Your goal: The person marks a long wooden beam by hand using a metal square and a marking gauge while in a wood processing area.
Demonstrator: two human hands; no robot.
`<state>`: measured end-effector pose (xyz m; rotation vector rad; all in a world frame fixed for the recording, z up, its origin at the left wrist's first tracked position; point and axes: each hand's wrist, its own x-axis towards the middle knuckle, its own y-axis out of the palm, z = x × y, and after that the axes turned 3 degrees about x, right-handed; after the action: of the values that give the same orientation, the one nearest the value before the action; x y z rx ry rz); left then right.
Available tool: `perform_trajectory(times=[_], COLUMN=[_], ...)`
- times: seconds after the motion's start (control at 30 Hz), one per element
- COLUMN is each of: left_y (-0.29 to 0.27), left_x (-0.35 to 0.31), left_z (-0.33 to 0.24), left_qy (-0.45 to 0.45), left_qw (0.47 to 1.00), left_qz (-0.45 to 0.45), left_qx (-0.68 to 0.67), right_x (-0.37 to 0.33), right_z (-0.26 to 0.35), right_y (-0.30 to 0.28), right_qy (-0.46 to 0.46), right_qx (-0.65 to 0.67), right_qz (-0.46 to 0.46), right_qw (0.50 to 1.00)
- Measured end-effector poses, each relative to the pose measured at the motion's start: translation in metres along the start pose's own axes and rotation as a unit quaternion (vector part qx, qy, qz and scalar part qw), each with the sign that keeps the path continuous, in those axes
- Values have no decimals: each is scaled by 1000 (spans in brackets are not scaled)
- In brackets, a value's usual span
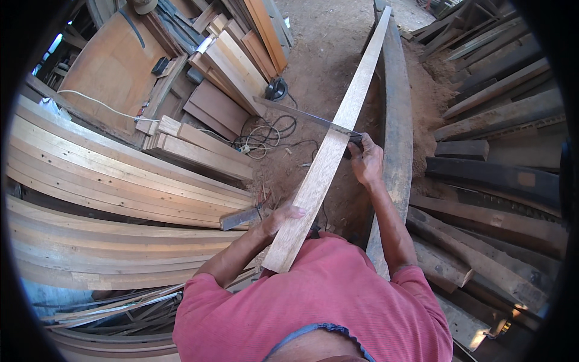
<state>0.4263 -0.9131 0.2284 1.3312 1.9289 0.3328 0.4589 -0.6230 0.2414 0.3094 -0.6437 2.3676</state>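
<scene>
A long pale wooden board (316,172) runs from just in front of my chest to the far end of a dark weathered beam (396,114), and seems to rest on it there. My left hand (286,216) is closed on the board's left edge near its close end, thumb on top. At the right edge, about mid-length, my right hand (367,160) wraps round the dark handle of what looks like a handsaw (301,116). Its long thin blade lies across the board, roughly square to it, and sticks out far to the left. The blade's teeth cannot be made out.
Curved planks (120,172) are stacked on the left, with a wooden block (238,218) at their end. A coiled cable (265,136) and a round dark tool (276,89) lie on the dirt floor. Rough timbers (500,175) line the right side.
</scene>
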Motion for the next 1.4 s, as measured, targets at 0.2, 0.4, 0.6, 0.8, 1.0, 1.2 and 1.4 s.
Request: perform_trajectory(times=[0.2,0.4,0.6,0.8,1.0,1.2,1.4], left_y=[7,12,16,-5,-11,-1,-22], left_x=[-2,-6,-4,-1,1,0,4], left_z=[-6,-14,-16,-2,0,-4,12], left_qy=[30,26,51,37,37,67,23], left_qw=[999,999,998,999,999,997,998], left_qz=[-20,-29,-33,-30,-29,-35,-22], left_qx=[3,21,-18,-22,-2,-1,-50], right_x=[3,41,82,81,79,68,-39], right_z=[-2,-19,-54,-66,-54,-48,34], right_y=[1,-3,1,8,9,9,3], right_qy=[23,41,52,47,56,23,11], right_qx=[0,-2,-45,-56,-45,-73,-28], right_qz=[17,6,-19,-20,-17,-34,90], right_qw=[1000,999,997,997,997,997,996])
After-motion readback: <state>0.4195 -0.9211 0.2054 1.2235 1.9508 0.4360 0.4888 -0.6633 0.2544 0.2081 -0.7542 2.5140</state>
